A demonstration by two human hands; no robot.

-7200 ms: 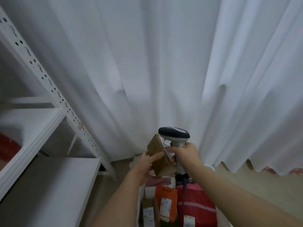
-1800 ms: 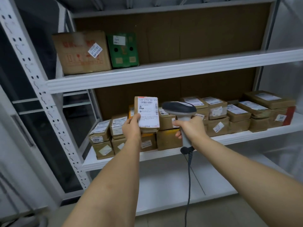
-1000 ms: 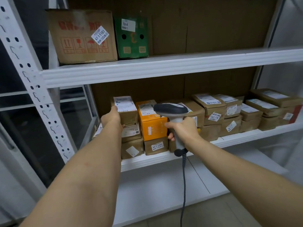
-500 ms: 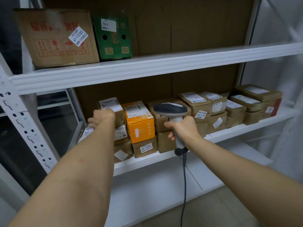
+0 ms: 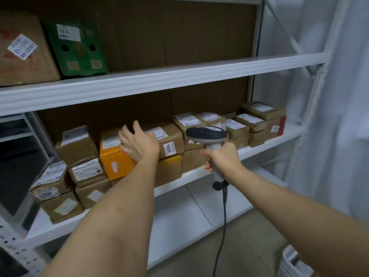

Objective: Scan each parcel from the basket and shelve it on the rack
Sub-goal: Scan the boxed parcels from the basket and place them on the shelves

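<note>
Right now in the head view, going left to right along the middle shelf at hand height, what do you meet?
Brown parcel atop the left stack → orange box → left hand, open → barcode scanner gripped by the right hand → red-edged parcel stack at the far right.

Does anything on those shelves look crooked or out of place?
Mostly tidy. The orange box on the middle shelf sits tilted, leaning against its neighbours, and it is the one bright parcel among plain brown ones. Nothing looks spilled or torn.
</note>
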